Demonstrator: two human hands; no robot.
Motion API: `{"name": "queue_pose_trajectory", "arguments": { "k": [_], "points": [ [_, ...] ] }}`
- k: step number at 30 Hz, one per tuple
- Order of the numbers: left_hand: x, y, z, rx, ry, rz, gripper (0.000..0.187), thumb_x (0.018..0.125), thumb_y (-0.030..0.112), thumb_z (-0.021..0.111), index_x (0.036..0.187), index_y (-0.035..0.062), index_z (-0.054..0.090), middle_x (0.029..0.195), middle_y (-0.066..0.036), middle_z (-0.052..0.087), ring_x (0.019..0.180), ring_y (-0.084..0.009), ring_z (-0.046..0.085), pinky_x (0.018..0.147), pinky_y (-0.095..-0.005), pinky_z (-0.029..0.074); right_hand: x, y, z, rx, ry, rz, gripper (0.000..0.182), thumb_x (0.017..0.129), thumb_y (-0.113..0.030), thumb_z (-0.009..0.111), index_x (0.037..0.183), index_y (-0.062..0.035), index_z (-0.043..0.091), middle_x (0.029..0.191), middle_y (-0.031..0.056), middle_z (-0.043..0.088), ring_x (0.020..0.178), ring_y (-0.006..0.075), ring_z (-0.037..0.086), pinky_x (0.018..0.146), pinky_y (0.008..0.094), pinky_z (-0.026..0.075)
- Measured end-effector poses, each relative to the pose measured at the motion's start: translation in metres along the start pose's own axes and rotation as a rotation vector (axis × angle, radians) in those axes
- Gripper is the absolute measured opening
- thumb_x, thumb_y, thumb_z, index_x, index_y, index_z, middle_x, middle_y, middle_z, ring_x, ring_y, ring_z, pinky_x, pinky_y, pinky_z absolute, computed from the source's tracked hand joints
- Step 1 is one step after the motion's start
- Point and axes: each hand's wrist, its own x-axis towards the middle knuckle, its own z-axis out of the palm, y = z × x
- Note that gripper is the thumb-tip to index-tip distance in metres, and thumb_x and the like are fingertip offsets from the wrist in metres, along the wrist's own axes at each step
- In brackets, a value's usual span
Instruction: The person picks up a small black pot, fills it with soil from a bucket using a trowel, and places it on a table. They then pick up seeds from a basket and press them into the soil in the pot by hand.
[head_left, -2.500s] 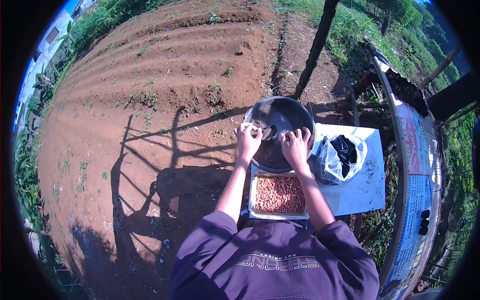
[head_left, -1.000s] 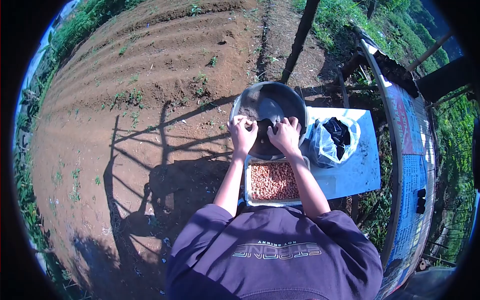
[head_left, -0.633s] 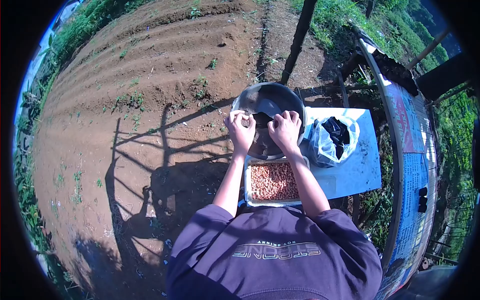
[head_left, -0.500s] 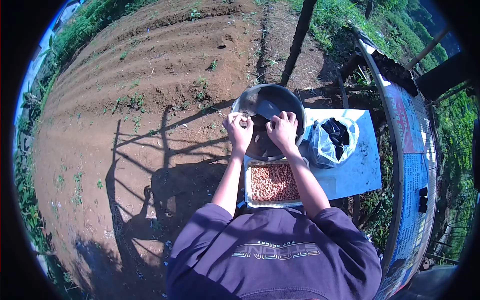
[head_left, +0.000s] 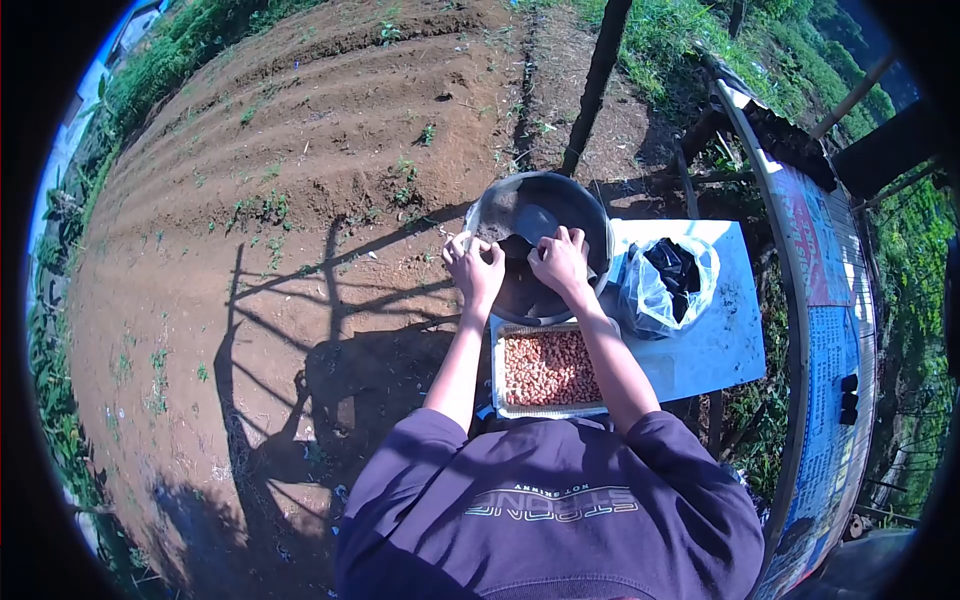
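Both hands are over a round dark basin with dark contents (head_left: 525,295). At its left side, my left hand (head_left: 476,270) has thumb and fingers curled together in a pinch; what lies between them is too small to name. My right hand (head_left: 562,262) is curled too, at the right of the basin's middle, and dark material near its fingertips cannot be made out clearly. Nearer my body, below the basin, a rectangular pale tray (head_left: 497,375) holds many reddish-brown pieces like nuts or beans (head_left: 545,368).
A clear plastic bag (head_left: 655,300) with a black bag inside stands right of the basin on a light blue table (head_left: 735,345). A dark post (head_left: 595,95) rises behind the basin. A long printed panel (head_left: 825,350) runs along the right. Bare ridged soil lies left.
Both hands have shifted only slightly over the basin. The dark gap between the hands looks a little different, and the pale piece seen there before no longer shows.
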Motion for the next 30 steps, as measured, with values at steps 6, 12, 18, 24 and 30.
{"name": "queue_pose_trajectory", "arguments": {
  "k": [6,12,18,24,30],
  "points": [
    [-0.002,0.003,-0.001,-0.04,0.003,0.044,0.018,0.083,0.022,0.072,0.087,0.008,0.062,0.121,-0.016,0.055,0.127,-0.0395,0.042,0.109,-0.0547,0.031,-0.009,0.016,-0.021,-0.013,0.042,-0.002,0.041,0.082,-0.042,0.072,0.1,-0.0055,0.066,0.113,0.0171,0.059,0.121,0.0442,0.046,0.097,0.0557,0.038],
    [-0.002,0.002,-0.001,-0.039,-0.004,0.075,0.018,0.084,0.023,0.071,0.092,0.0076,0.064,0.122,-0.016,0.054,0.127,-0.0394,0.042,0.109,-0.0536,0.031,-0.02,0.049,-0.046,-0.021,-0.319,0.086,0.051,0.079,-0.039,0.074,0.109,0.0005,0.062,0.114,0.019,0.065,0.127,0.0417,0.051,0.107,0.0576,0.031],
    [-0.004,0.005,-0.005,-0.046,-0.009,0.096,0.019,0.086,0.024,0.069,0.094,0.0073,0.063,0.122,-0.016,0.053,0.128,-0.0396,0.041,0.11,-0.054,0.031,-0.021,0.054,-0.045,-0.226,-0.018,-0.138,0.036,0.08,-0.019,0.066,0.11,0.0004,0.058,0.108,0.0183,0.063,0.094,0.0375,0.066,0.081,0.0489,0.053],
    [-0.003,0.01,-0.008,-0.037,-0.007,0.16,0.021,0.086,0.022,0.068,0.099,0.0073,0.062,0.123,-0.015,0.053,0.129,-0.0391,0.04,0.11,-0.0543,0.031,-0.006,0.048,-0.075,-0.34,-0.082,-0.133,0.031,0.09,-0.012,0.053,0.121,-0.0052,0.053,0.108,0.014,0.06,0.095,0.0334,0.067,0.075,0.0468,0.055],
    [-0.004,0.013,-0.01,-0.055,0.006,0.188,0.022,0.086,0.019,0.067,0.103,0.0064,0.059,0.122,-0.015,0.054,0.128,-0.0386,0.041,0.11,-0.0528,0.032,0.001,0.056,-0.082,-0.596,0.081,-0.293,0.033,0.088,-0.012,0.058,0.12,-0.0041,0.059,0.103,0.0116,0.062,0.085,0.0276,0.069,0.064,0.0391,0.057]
  ]
}}
